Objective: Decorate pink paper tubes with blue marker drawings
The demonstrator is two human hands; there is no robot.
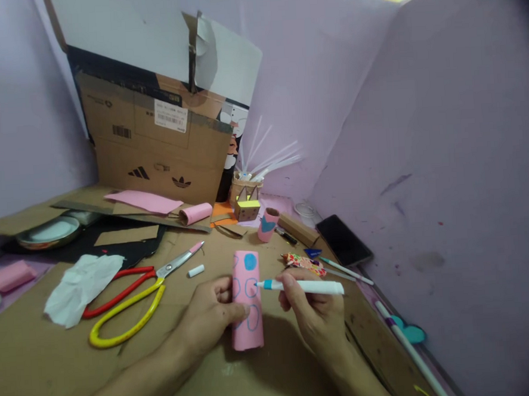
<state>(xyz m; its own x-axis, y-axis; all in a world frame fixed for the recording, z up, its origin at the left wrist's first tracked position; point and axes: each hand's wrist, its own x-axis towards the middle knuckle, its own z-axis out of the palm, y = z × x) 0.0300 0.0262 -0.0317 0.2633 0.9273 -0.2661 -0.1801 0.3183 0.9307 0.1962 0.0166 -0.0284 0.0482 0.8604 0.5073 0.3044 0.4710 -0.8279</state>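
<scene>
My left hand (215, 314) is closed on the side of a pink paper-covered tube (248, 336), with its thumb resting across the front. Blue outlined ovals run down the tube in two columns; one near the top is coloured solid blue. A white felt-tip marker (315, 286) with a blue tip sits in a pen grip in my right hand (313, 308). Its tip meets the tube at an oval in the right column. Left of the tube lies a small white marker cap (196, 271), apart from both hands.
Scissors (160, 282) with red and yellow handles lie at left beside crumpled white tissue (82, 287). Behind stand a large cardboard box (163, 150), a pink roll (196, 213) and a pink tube with a blue shape (268, 224). A dark phone (344, 240) lies by the right wall.
</scene>
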